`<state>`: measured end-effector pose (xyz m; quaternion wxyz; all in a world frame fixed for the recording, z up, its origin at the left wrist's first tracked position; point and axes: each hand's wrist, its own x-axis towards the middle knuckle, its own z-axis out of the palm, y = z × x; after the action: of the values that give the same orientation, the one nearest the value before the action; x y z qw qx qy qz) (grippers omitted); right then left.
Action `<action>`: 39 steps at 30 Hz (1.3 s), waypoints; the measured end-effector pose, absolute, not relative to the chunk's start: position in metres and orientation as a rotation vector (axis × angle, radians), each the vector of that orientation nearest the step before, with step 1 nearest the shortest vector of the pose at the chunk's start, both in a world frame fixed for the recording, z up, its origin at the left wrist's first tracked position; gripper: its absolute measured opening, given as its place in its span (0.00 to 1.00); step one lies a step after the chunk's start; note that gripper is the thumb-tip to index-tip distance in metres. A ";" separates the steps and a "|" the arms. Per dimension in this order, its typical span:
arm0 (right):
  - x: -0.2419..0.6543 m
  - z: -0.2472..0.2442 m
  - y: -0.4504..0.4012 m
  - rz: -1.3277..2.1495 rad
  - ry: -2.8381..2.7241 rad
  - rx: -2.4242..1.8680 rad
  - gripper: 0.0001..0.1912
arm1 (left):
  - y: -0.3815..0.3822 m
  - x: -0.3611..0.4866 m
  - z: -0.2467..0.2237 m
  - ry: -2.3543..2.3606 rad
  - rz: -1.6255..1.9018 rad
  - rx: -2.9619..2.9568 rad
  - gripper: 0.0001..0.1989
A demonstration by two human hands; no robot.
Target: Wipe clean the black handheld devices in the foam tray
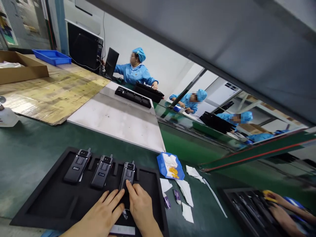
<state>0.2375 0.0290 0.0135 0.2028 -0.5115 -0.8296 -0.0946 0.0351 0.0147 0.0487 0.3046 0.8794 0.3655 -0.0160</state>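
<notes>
Three black two-way radios lie face-down in a black foam tray [49,207]: the left radio [77,165], the middle radio [101,171] and the right radio [129,171]. Fingers stretched out, my left hand [102,210] has its fingertips at the lower left side of the right radio. On that radio's lower back rests the index finger of my right hand [142,204], whose other fingers are bent around its lower end. The hands cover that end. A small clear strip [125,214] shows between them, and a white label [122,229] lies below.
Right of the tray are a blue bin [162,166] with white cloths and yellow pieces, loose white cloths [187,212] and purple-white tubes [177,196]. A co-worker's hands [278,207] work at another black tray [247,204]. A white board [118,118] lies ahead.
</notes>
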 end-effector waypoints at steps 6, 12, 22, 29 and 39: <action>0.240 0.012 0.030 -0.272 -2.382 -1.406 0.23 | 0.017 0.037 0.048 0.975 -0.019 2.317 0.41; 0.239 0.012 0.031 -0.294 -2.414 -1.437 0.24 | 0.018 0.036 0.060 0.957 -0.048 2.263 0.39; 0.238 0.013 0.030 -0.320 -2.414 -1.422 0.22 | 0.011 0.032 0.059 0.973 0.064 2.295 0.37; 0.239 0.010 0.032 -0.368 -2.370 -1.367 0.20 | 0.012 0.032 0.066 0.981 0.092 2.338 0.35; 0.238 0.009 0.032 -0.340 -2.351 -1.344 0.20 | 0.008 0.030 0.055 0.975 0.146 2.402 0.37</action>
<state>0.2382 0.0317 0.0089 0.2047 -0.4820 -0.8432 -0.1218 0.0296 0.0077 0.0549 0.2694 0.8909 0.3617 0.0541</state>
